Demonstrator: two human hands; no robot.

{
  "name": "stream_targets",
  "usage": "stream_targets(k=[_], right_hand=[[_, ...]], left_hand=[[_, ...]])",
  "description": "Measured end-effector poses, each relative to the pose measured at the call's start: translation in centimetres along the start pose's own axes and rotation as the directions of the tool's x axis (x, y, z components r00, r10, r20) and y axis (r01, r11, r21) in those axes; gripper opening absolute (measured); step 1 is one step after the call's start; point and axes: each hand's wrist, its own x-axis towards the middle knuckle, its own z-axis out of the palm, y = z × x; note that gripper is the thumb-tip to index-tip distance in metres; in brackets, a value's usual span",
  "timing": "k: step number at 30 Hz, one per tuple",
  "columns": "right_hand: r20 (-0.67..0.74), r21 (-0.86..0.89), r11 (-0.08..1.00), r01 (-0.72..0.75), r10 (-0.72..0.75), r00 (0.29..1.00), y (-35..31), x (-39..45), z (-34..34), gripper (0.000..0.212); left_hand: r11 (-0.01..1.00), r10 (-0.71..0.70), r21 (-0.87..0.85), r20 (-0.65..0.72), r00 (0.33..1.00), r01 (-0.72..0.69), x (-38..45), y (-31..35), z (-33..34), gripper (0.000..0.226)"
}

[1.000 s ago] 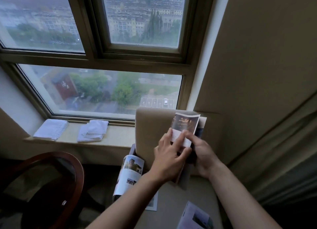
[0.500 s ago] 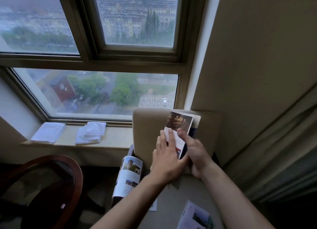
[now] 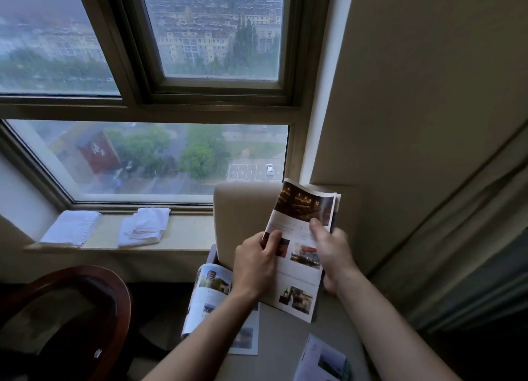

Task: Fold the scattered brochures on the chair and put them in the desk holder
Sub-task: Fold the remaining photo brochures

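Gripping brochure (image 3: 300, 255) edges: left hand (image 3: 254, 263), right hand (image 3: 333, 252).

Dim beige walls (image 3: 428, 95), rainy window (image 3: 171, 158)

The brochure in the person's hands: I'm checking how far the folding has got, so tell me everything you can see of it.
The brochure is thin glossy paper, white with small photos and fine text, a dark night-time photo across its top. It is held up, tilted slightly, in front of the beige chair back. Further layers show behind its right edge, so it looks partly folded. The left hand pinches its left edge; the right hand grips the right edge, thumb on the front. Its lower edge hangs just above the seat.
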Motion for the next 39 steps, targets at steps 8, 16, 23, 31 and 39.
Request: stream_targets(k=[8,16,23,31,39], right_hand=[[0.092,-0.087,0.992,0.088,-0.08,0.993,0.6,0.7,-1.7,0.035],[-0.085,-0.39,0.86,0.33,-0.39,0.917,1.3,1.1,-1.2,0.04],[-0.173,-0.622,0.76,0.19,-0.37,0.913,7.4,-0.6,-2.6,0.035],[-0.454,-0.627,0.75,-0.21,-0.133,0.881,25.7,-0.6,-11.2,0.03],[-0.519,-0.649,0.65,-0.395,0.002,0.855,45.1,3.1,-16.6,0.028]], left_hand=[[0.996,-0.009,-0.083,0.179,0.984,0.024,1.8,1.7,-1.1,0.055],[0.994,-0.003,-0.112,0.121,0.993,0.016,1.9,1.2,-0.2,0.055],[0.996,-0.015,0.091,-0.025,1.0,0.017,0.6,-2.9,2.9,0.048],[0.912,-0.341,0.341,0.317,0.885,0.23,-8.9,-16.7,13.9,0.042],[0.876,-0.355,0.457,0.401,0.845,0.152,-14.4,-34.0,24.1,0.018]])
